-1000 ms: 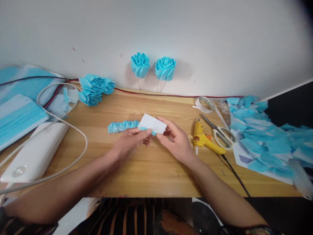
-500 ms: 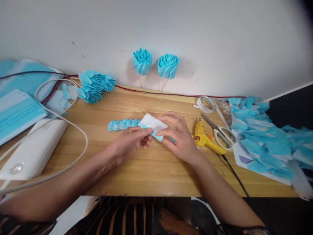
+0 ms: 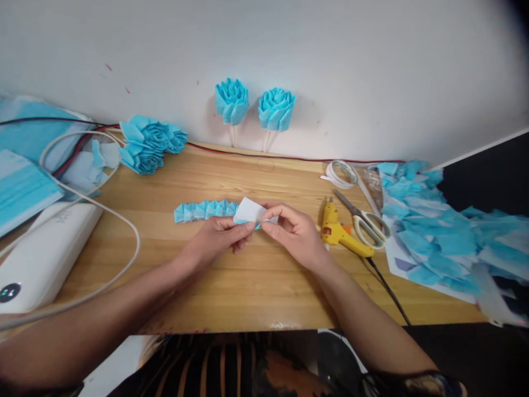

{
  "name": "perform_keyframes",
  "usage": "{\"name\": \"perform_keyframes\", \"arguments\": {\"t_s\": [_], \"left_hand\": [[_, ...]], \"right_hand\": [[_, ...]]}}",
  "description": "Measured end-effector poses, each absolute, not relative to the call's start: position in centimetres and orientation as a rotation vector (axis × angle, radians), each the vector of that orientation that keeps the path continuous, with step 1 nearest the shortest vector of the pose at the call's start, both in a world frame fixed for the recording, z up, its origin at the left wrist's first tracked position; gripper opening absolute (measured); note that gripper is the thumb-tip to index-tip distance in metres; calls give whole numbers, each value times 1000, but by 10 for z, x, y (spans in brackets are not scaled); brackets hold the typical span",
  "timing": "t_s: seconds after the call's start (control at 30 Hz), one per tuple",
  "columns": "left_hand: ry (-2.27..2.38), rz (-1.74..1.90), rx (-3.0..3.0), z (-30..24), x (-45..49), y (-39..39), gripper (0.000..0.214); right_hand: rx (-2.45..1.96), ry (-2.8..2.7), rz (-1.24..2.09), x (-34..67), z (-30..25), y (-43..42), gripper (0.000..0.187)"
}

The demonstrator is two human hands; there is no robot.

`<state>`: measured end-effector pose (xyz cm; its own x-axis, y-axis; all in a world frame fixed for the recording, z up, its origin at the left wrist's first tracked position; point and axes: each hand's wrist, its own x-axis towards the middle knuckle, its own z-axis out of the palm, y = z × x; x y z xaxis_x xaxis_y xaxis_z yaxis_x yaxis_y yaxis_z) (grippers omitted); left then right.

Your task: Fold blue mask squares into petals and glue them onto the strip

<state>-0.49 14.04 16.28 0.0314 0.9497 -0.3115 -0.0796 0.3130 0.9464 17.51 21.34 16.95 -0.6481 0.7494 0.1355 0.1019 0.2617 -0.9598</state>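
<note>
My left hand and my right hand meet over the middle of the wooden table. Both pinch a small white and blue piece of paper between thumb and fingers, folded over on itself. A pleated strip of blue paper runs out to the left from that piece and lies on the table.
Two blue paper flowers on sticks lean on the wall, with more flowers at the left. A yellow glue gun, scissors and a tape roll lie right of my hands. Blue paper scraps pile at right; a white device with cables at left.
My right hand has folded the white piece over, so it looks smaller now. Both hands stay pinched on it. The view has shifted slightly to the right.
</note>
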Motion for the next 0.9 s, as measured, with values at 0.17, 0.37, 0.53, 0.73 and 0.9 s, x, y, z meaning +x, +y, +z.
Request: {"name": "perform_keyframes", "arguments": {"t_s": [0.17,0.37,0.53,0.73,0.9], "left_hand": [[1314,988,1006,165,-5,138,36],[1330,959,1039,169,-5,138,34],[1338,961,1061,170,-6,140,35],[1365,928,1118,167,-5,141,37],[1385,929,1156,168,-6,141,39]], "right_hand": [[-865,-1909,1453,174,171,213,11],[-885,-1908,1388,173,171,212,9],[-889,-1920,1300,173,167,212,5],[-891,-1847,1393,172,166,210,21],[-889,-1870,1438,172,170,208,46]]}}
